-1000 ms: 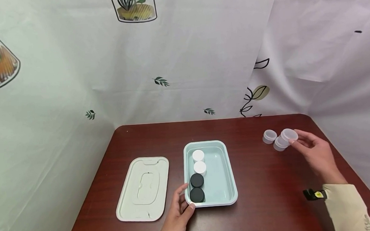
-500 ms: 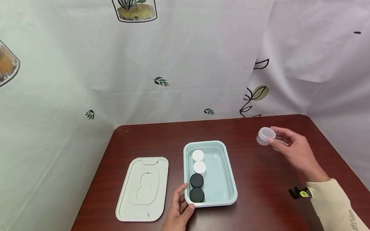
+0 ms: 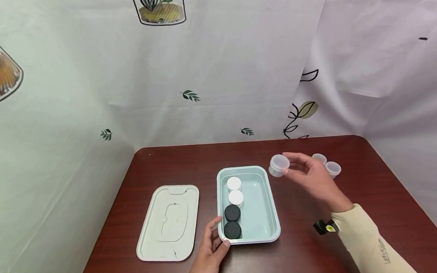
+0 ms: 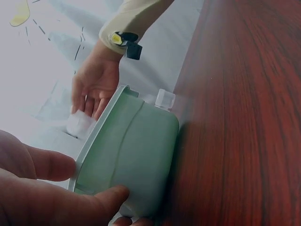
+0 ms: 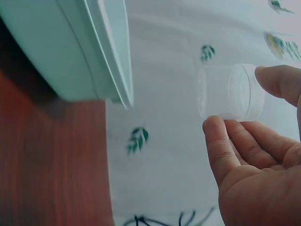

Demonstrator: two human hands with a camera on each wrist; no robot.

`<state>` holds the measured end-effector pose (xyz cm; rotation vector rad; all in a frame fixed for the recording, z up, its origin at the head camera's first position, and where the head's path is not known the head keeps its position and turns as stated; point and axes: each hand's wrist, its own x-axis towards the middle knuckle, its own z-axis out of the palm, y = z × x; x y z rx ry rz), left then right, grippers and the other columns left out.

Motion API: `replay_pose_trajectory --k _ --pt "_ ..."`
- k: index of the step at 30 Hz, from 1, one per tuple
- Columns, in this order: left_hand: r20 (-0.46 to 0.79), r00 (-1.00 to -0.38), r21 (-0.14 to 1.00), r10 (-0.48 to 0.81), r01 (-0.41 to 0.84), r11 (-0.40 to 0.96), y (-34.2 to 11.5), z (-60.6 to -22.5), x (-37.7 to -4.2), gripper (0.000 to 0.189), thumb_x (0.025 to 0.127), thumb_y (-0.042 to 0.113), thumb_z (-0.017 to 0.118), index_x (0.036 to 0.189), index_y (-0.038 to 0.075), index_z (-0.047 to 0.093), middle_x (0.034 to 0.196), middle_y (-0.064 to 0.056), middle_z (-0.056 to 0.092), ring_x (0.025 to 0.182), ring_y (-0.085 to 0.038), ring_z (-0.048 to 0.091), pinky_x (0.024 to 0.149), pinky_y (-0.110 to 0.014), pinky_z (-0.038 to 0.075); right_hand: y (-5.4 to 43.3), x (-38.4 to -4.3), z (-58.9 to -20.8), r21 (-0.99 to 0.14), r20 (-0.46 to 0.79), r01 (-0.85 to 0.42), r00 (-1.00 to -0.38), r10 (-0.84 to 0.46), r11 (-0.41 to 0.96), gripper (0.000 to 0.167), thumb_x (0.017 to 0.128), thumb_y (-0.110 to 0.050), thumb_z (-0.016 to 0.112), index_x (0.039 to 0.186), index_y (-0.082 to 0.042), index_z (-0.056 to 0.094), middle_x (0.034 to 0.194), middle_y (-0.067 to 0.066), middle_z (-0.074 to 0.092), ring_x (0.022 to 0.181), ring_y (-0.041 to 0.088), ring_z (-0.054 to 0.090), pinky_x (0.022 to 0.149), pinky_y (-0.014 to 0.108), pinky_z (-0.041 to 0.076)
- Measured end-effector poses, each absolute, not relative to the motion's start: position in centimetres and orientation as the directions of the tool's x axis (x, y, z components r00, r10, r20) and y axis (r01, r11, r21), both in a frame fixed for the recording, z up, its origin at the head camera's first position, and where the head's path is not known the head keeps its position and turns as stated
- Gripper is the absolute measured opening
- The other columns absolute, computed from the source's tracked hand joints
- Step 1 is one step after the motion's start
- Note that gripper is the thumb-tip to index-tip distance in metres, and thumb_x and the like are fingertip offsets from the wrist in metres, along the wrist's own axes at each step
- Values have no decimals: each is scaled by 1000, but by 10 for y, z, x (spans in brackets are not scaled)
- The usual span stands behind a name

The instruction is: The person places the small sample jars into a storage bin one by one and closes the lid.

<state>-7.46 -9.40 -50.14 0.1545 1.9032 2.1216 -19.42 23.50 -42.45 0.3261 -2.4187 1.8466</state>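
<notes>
My right hand (image 3: 313, 178) pinches a clear plastic jar (image 3: 279, 165) by its lid, thumb against fingertips. The jar hangs above the table, just right of the far end of a pale green tray (image 3: 258, 209). In the right wrist view the clear jar (image 5: 225, 92) is tilted sideways and looks see-through. My left hand (image 3: 208, 254) grips the tray's near left corner; in the left wrist view its fingers (image 4: 110, 200) lie against the rim and outer wall. Along the tray's left side stand two white-lidded jars (image 3: 235, 197) and two black-lidded jars (image 3: 232, 213) in a row.
Two more clear jars (image 3: 333, 169) stand on the table beyond my right wrist. A flat whitish lid (image 3: 168, 223) lies left of the tray. A patterned cloth (image 3: 207, 70) hangs behind the brown table (image 3: 300, 248).
My right hand has carried the clear jar leftward from the other two clear jars toward the tray, uncovering those two. My left hand and the tray have stayed put.
</notes>
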Motion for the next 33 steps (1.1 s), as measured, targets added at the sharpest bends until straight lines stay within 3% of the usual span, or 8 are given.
replay_pose_trajectory --k 7,13,21,26,33 --pt "-79 -955 987 285 -115 -110 -95 -502 -75 59 102 7 55 153 9 24 141 -29 39 131 -38 45 96 -25 42 201 -206 -439 -948 187 -230 -962 -197 221 48 89 -15 79 133 -7 61 118 11 66 105 31 66 82 34 56" --pt "-78 -956 986 284 -117 -122 -96 -501 -75 60 102 6 55 153 9 24 142 -29 38 132 -37 44 97 -24 41 180 -215 -454 -891 178 -249 -961 -213 379 48 89 -22 78 133 -10 63 117 8 67 104 26 66 81 34 56" --pt "-68 -957 987 281 -105 -119 -97 -501 -75 60 102 7 55 153 10 23 142 -28 39 131 -37 45 96 -24 42 161 -219 -457 -839 179 -249 -966 -187 485 47 86 -16 80 130 -7 64 116 10 67 99 22 69 79 32 57" --pt "-77 -956 988 285 -111 -107 -98 -502 -75 60 102 6 55 153 9 24 142 -28 39 132 -38 45 96 -24 42 148 -220 -455 -759 168 -241 -970 -176 604 48 85 -21 81 127 -4 66 115 9 68 96 19 69 77 34 57" --pt "-88 -953 987 291 -122 -101 -96 -499 -75 59 102 7 55 153 10 24 142 -28 39 131 -37 45 96 -25 42 135 -223 -457 -666 136 -209 -978 -158 716 46 84 -25 81 121 -1 67 110 11 69 97 24 68 76 38 57"
